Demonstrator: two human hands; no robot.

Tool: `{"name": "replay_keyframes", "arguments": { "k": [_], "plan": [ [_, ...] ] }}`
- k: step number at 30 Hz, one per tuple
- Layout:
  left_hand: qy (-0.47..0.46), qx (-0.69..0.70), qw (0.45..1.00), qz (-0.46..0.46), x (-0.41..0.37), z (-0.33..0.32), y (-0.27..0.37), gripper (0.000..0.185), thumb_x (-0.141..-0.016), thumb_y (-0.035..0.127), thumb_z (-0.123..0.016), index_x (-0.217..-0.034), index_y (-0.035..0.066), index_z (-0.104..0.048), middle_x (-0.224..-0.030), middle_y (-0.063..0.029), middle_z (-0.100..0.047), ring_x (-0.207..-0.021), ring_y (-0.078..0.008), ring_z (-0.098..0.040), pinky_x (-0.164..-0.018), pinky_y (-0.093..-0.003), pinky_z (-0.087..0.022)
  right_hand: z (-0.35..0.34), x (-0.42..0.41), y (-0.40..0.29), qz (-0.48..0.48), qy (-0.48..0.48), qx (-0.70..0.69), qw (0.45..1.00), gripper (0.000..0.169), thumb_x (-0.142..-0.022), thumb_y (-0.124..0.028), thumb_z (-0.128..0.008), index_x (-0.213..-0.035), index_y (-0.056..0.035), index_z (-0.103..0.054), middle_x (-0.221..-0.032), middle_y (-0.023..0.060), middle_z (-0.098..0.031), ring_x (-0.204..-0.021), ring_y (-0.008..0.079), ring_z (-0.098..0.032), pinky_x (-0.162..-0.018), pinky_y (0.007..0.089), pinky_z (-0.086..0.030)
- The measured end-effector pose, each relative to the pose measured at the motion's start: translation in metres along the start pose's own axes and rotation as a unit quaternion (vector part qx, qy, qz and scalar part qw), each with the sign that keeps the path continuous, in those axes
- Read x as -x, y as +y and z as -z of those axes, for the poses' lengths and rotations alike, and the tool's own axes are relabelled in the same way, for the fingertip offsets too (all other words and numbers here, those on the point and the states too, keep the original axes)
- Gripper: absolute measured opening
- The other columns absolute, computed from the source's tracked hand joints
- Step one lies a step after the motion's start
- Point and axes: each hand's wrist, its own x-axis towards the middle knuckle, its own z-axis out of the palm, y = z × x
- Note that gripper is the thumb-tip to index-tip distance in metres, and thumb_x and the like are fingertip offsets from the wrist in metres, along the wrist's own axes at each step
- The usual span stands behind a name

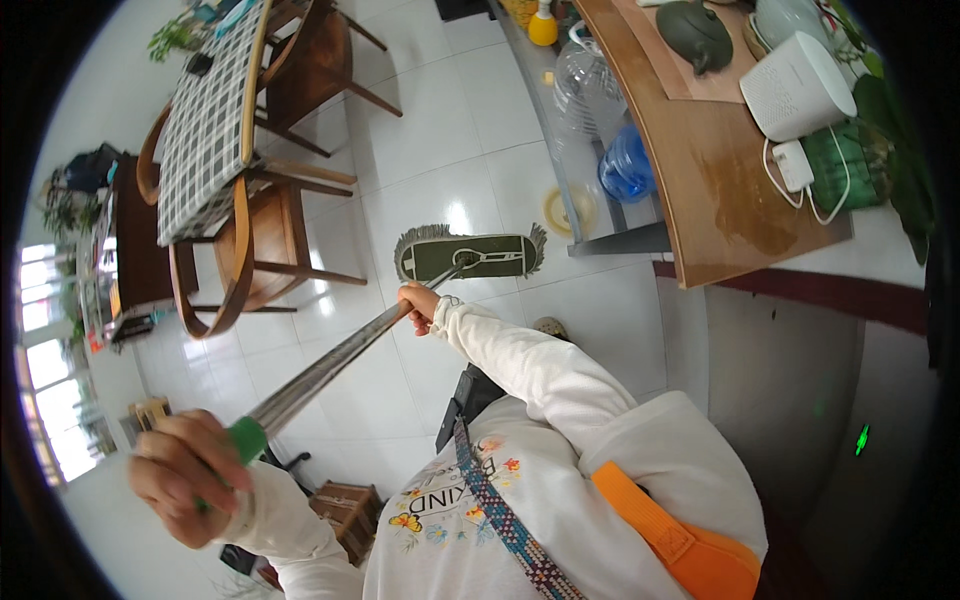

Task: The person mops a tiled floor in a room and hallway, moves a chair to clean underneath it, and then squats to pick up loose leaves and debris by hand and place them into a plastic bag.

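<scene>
A dust mop with a flat green head (pixel 431 257) and grey fringe lies on the white tiled floor (pixel 420 172). Its metal pole (pixel 330 364) runs from the head toward the lower left. My left hand (pixel 184 476) is closed around the green grip (pixel 246 439) at the pole's top end. Lower on the pole, nearer the mop head, my right hand (pixel 421 307) is wrapped around the shaft. The mop head is beside a yellowish round dish (pixel 568 210) under the wooden counter's near end.
Wooden chairs (pixel 262 240) and a table with a checked cloth (pixel 206 127) stand at the left. At the right, a wooden counter (pixel 675 165) holds a dark teapot (pixel 694 34) and a white device (pixel 796 86). Plastic bottles (pixel 589 90) sit below it. A cardboard box (pixel 345 514) is at lower left.
</scene>
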Motion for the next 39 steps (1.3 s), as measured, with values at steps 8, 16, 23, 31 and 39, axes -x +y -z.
{"name": "replay_keyframes", "arguments": {
  "k": [8,16,23,31,39],
  "plan": [
    [-0.154,0.184,0.970,0.041,0.044,-0.089,0.028,0.016,-0.077,0.014,-0.052,-0.069,0.001,-0.057,-0.051,-0.0036,-0.045,-0.036,-0.0120,-0.042,-0.032,-0.0229,-0.031,0.057,0.004,0.054,-0.054,-0.049,0.182,0.981,0.026,-0.067,-0.021,-0.043,-0.047,-0.0041,-0.041,-0.039,0.0101,-0.043,-0.027,0.0167,-0.035,-0.030,0.0324,-0.036],
    [-0.047,0.090,0.994,0.029,0.123,-0.167,0.082,0.020,-0.074,0.012,-0.049,-0.063,-0.004,-0.057,-0.051,-0.0041,-0.041,-0.039,-0.0131,-0.040,-0.035,-0.0249,-0.028,0.055,0.021,0.103,-0.138,-0.136,0.378,0.905,0.017,-0.067,-0.016,-0.042,-0.056,-0.0032,-0.042,-0.053,0.0200,-0.055,-0.027,0.0150,-0.029,-0.027,0.0326,-0.032],
    [0.090,-0.009,0.995,0.038,0.207,-0.250,0.120,0.017,-0.070,0.009,-0.048,-0.062,-0.005,-0.054,-0.051,-0.0052,-0.041,-0.038,-0.0140,-0.038,-0.035,-0.0269,-0.027,0.084,0.042,0.166,-0.041,-0.234,0.520,0.820,0.026,-0.069,-0.014,-0.041,-0.046,-0.0009,-0.041,-0.043,0.0212,-0.049,-0.024,0.0204,-0.033,-0.028,0.0371,-0.033],
    [0.197,-0.129,0.965,0.119,0.280,-0.370,0.209,0.009,-0.062,0.005,-0.052,-0.061,-0.003,-0.055,-0.051,-0.0069,-0.045,-0.043,-0.0183,-0.046,-0.043,-0.0288,-0.038,0.073,0.103,0.324,0.135,-0.482,0.716,0.486,0.017,-0.068,-0.007,-0.051,-0.053,0.0018,-0.049,-0.047,0.0140,-0.053,-0.042,0.0249,-0.055,-0.041,0.0377,-0.043],
    [0.422,-0.234,0.870,0.102,0.326,-0.468,0.312,0.009,-0.060,-0.003,-0.044,-0.064,-0.007,-0.050,-0.047,-0.0104,-0.045,-0.036,-0.0199,-0.044,-0.037,-0.0288,-0.038,0.062,0.226,0.487,0.052,-0.614,0.754,0.229,0.012,-0.057,-0.013,-0.062,-0.064,-0.0043,-0.057,-0.061,0.0126,-0.057,-0.059,0.0286,-0.056,-0.051,0.0390,-0.043]
  ]
}}
